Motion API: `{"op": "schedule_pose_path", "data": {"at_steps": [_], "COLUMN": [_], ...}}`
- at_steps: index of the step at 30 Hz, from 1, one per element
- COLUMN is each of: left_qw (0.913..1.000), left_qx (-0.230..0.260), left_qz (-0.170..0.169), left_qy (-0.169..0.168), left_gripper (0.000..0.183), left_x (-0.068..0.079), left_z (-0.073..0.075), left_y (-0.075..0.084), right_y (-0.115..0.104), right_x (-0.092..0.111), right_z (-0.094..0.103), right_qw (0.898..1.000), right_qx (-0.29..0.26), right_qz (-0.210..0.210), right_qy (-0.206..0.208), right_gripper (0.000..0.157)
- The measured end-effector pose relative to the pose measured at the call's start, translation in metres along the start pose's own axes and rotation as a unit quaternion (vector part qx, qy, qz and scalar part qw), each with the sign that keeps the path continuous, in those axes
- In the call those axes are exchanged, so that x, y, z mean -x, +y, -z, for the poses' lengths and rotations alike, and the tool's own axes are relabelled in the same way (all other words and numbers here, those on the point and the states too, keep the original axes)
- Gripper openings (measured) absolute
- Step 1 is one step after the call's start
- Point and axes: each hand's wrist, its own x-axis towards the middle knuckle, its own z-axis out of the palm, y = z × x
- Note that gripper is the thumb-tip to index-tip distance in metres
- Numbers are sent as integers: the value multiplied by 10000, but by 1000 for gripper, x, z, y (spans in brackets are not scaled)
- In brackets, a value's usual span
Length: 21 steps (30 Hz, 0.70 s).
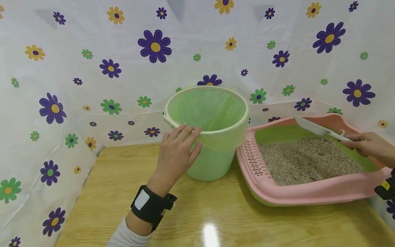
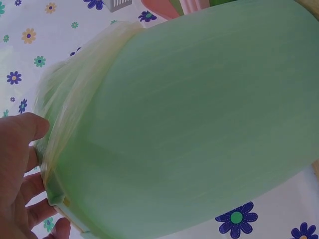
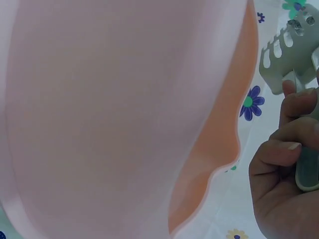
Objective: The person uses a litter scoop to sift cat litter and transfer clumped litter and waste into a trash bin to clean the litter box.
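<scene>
A light green bin stands upright on the table, a thin yellowish bag folded over its rim. My left hand rests on the near-left part of the rim, fingers fairly straight, thumb apart on the outer side. My right hand grips the handle of a pale litter scoop above a pink litter tray. Greyish-brown litter covers the tray's green floor. In the right wrist view, the slotted scoop shows small dark bits at its slots; my fingers curl round its handle.
Bin and tray stand side by side on a wooden table. The tray has a slotted ledge on the bin's side and a raised back wall. A white flower-patterned sheet hangs behind and at both sides.
</scene>
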Motion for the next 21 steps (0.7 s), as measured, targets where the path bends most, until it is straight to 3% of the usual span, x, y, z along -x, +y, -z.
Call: {"op": "schedule_pose_path", "data": {"at_steps": [6,11,16,21], "left_qw": [10000,10000,9999,9999], "left_qx": [4,39,18,-46], "left_qz": [9,-9,-48,-42], "left_qy": [29,85,117,98], "left_gripper": [39,39,40,40], "left_x": [-1,-1,-1,-1], "left_z": [-2,-4,-1,0], "left_y": [0,1,-3,-4], "right_y": [-4,-16,-56,-131], "right_x": [5,9,-2,-22], "right_z": [11,27,38,45], "right_qw": [9994,9962,9936,9897], "right_qx": [326,797,994,856], "right_qz": [-33,48,309,951], "right_qy": [110,338,442,644], "right_gripper": [61,62,59,56]}}
